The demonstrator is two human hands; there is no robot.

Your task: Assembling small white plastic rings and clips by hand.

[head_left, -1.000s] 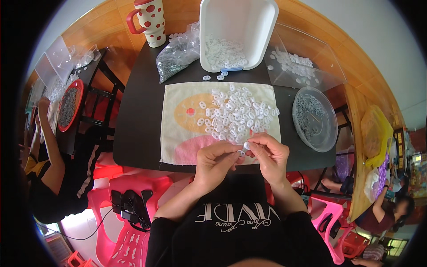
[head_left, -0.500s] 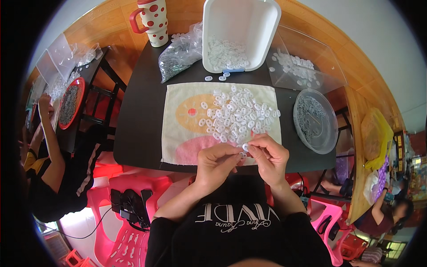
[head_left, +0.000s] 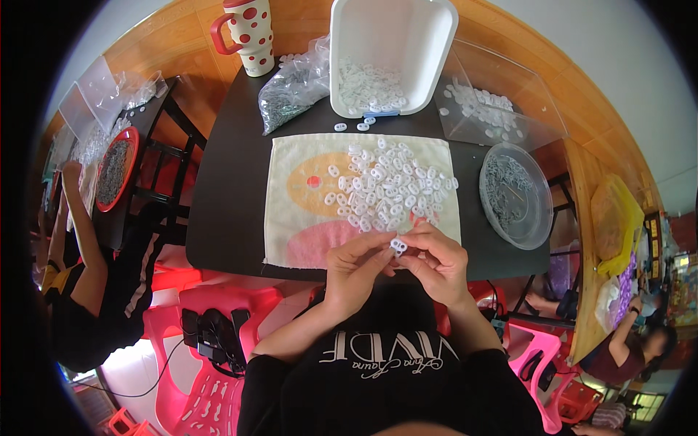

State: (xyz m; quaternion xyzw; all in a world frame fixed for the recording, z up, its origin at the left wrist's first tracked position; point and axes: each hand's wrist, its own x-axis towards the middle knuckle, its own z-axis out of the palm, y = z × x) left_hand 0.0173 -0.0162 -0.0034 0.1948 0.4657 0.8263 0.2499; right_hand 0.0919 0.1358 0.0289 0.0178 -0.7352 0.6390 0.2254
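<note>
Two-handed pinch on a small part. The white piece (head_left: 398,247), marked by dark holes, sits between the fingertips above the near edge of the towel (head_left: 280,232), just nearer than the pile (head_left: 396,182). Left hand (head_left: 352,272): thumb and forefinger closed on the piece's left side. Right hand (head_left: 440,265): thumb and forefinger closed on its right side. Whether it is one part or two joined cannot be told. On the table (head_left: 225,203), the dish (head_left: 542,225) of grey parts stands at right, the bag (head_left: 291,94) at far left, the tub (head_left: 389,36) at the far side. Good handling, in judgement, calls for light, opposed pressure at the rim, holes left uncovered, one hand steadying while the other adjusts, and the work low over the cloth, where a slip would land softly.
</note>
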